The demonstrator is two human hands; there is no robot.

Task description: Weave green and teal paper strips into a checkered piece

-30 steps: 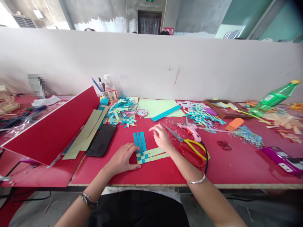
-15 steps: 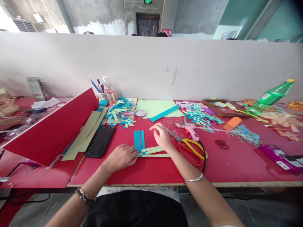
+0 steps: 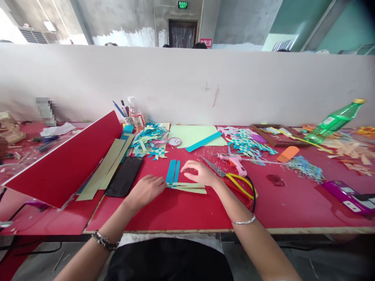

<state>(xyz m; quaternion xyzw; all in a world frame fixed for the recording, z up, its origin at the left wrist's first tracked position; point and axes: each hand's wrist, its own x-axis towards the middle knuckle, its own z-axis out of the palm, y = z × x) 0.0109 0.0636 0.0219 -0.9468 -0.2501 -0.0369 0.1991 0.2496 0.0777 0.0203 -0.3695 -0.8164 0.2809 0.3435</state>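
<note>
My left hand (image 3: 149,188) pinches the left corner of a small paper weave, its fingertips partly hiding where the strips cross. Blue paper strips (image 3: 172,170) run away from me out of this corner, slightly tilted. Pale green strips (image 3: 190,188) stretch to the right, loose at their far ends. Just above those green strips hovers my right hand (image 3: 199,172), fingers curved, with a gap between thumb and forefinger and nothing visible in it. Close to the right wrist lie scissors (image 3: 238,183) with yellow and red handles, blades pointing up-left.
A black phone (image 3: 124,176) lies left of my hands beside long green strips (image 3: 102,171) and a red board (image 3: 67,164). Piles of paper pieces (image 3: 150,138) sit behind. To the right are a pink glue gun (image 3: 236,162), a green bottle (image 3: 334,121) and a purple power strip (image 3: 347,197).
The weave has turned a little, its blue strips now leaning right. My right hand has come lower and to the left, its fingers more parted. My left hand has shifted slightly up-left.
</note>
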